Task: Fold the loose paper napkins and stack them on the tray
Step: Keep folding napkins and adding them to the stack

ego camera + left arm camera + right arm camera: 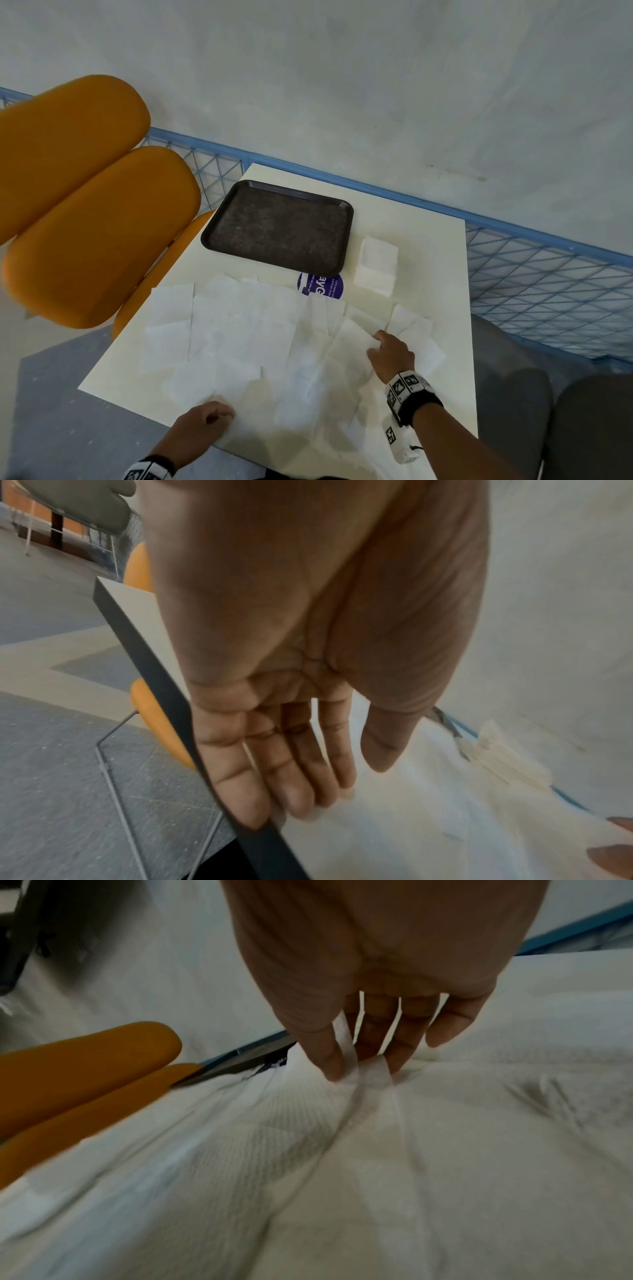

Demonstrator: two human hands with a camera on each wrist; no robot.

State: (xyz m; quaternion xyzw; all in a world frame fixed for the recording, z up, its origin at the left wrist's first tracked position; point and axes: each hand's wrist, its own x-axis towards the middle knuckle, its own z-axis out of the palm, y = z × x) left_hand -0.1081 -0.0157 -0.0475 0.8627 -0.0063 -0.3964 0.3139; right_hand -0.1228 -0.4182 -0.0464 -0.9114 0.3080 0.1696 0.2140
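Loose napkins cover the lower half of the table, below the bare dark tray at frame centre, while the right hand pinches a raised fold of one napkin and the left hand, fingers straight, presses a napkin at the table's near edge.

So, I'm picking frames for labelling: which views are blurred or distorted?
Head view: sharp, but wide-angle bending curves the railing. Left wrist: left hand soft, table edge streaked. Right wrist: napkins smeared, fingers fairly clear.
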